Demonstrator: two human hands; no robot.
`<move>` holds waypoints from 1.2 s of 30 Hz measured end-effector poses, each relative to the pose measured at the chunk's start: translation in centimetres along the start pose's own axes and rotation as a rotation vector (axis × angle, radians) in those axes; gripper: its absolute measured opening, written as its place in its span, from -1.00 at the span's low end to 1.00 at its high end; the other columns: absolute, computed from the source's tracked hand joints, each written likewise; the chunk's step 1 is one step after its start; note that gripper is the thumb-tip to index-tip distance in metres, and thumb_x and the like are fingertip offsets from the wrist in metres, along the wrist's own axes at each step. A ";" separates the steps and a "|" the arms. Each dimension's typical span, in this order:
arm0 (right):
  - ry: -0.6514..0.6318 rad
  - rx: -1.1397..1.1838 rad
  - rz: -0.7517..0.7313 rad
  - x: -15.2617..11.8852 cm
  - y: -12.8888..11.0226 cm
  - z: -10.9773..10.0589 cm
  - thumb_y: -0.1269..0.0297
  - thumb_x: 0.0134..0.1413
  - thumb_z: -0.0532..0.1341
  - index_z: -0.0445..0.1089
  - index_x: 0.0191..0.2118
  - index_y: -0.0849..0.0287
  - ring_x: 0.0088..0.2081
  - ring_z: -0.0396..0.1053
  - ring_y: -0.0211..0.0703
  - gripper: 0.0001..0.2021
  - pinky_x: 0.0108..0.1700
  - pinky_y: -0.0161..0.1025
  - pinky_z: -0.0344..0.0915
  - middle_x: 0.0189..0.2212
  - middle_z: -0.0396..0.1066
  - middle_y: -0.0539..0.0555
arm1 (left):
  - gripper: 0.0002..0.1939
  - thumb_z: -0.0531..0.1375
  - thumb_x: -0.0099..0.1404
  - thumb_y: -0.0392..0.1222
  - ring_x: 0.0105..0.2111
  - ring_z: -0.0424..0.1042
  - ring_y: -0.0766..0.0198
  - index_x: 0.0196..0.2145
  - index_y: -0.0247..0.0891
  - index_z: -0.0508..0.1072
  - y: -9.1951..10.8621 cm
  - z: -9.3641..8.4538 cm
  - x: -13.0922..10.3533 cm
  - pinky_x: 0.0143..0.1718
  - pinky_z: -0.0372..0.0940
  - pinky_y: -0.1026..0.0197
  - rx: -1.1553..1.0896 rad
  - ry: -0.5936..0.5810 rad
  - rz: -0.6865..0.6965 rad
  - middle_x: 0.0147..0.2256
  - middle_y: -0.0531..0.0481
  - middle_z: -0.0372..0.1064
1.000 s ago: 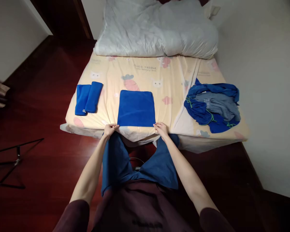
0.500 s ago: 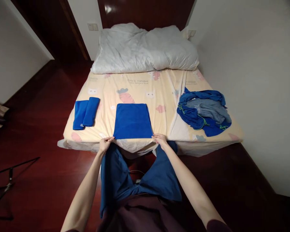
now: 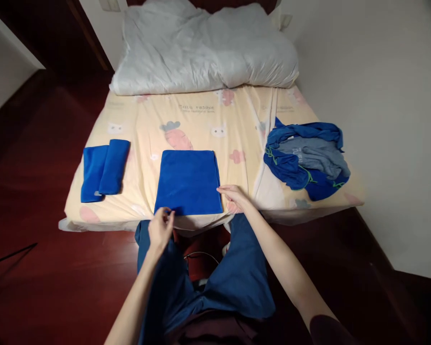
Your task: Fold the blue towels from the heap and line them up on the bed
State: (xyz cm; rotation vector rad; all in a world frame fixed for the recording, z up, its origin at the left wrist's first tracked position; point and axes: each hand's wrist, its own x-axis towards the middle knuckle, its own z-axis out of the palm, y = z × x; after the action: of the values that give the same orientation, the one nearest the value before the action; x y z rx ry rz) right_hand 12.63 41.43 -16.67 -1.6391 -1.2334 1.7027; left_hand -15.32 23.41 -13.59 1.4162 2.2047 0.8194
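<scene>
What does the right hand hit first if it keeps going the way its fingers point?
The right hand points left and slightly away, fingers at the near right corner of the folded blue towel. It would likely meet that towel's edge first; they may already touch.

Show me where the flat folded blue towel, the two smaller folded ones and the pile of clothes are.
flat blue towel (image 3: 187, 182), head view, middle of its top face
two small folded towels (image 3: 104, 165), head view, between the pair
clothes pile (image 3: 309, 158), head view, grey garment on top
</scene>
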 end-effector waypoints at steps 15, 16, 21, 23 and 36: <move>0.379 -0.464 -0.318 18.6 -8.1 1.4 0.17 0.06 0.33 0.45 -0.42 0.17 -0.32 0.44 -0.11 -0.82 -0.20 -0.25 0.30 -0.46 0.50 0.03 | -0.80 -0.02 0.45 -0.28 -0.17 0.44 0.03 -0.09 -0.18 0.37 11.8 14.6 1.3 -0.27 0.30 0.10 0.091 -0.427 0.229 -0.19 -0.21 0.39; 0.390 -0.472 -0.326 18.8 -8.1 1.2 0.18 0.07 0.32 0.44 -0.41 0.16 -0.30 0.45 -0.09 -0.83 -0.18 -0.24 0.31 -0.45 0.51 0.04 | -0.80 -0.02 0.45 -0.28 -0.18 0.44 0.04 -0.08 -0.18 0.36 11.7 14.5 1.3 -0.27 0.30 0.10 0.071 -0.437 0.217 -0.19 -0.20 0.39; 0.423 -0.503 -0.337 18.7 -8.2 0.7 0.24 0.17 0.25 0.44 -0.32 0.19 -0.25 0.46 -0.07 -0.87 -0.10 -0.19 0.31 -0.35 0.53 0.09 | -0.79 -0.05 0.47 -0.29 -0.23 0.46 0.10 -0.08 -0.17 0.35 12.0 13.7 1.2 -0.30 0.29 0.12 0.032 -0.464 0.232 -0.20 -0.16 0.39; 0.430 -0.546 -0.345 18.4 -8.2 0.9 0.26 0.21 0.22 0.44 -0.28 0.20 -0.23 0.46 -0.06 -0.88 -0.07 -0.19 0.30 -0.32 0.53 0.11 | -0.79 -0.05 0.48 -0.30 -0.21 0.45 0.11 -0.10 -0.18 0.36 12.3 13.8 1.1 -0.29 0.30 0.13 0.054 -0.475 0.283 -0.22 -0.15 0.38; 0.475 -0.931 -0.603 16.5 -7.3 2.9 0.18 0.41 -0.03 0.20 0.28 0.20 0.24 0.21 0.20 -0.57 0.20 0.23 0.21 0.22 0.23 0.33 | -0.70 -0.07 0.52 -0.19 -0.10 0.42 0.14 0.02 -0.25 0.39 12.2 12.6 1.6 -0.10 0.38 0.12 0.094 -0.530 0.490 -0.11 -0.14 0.42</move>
State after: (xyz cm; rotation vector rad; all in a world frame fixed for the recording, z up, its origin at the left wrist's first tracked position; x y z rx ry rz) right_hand 5.16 57.83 -19.59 -1.6871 -2.1112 0.3171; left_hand -0.01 32.07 -15.07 1.9858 1.5361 0.4087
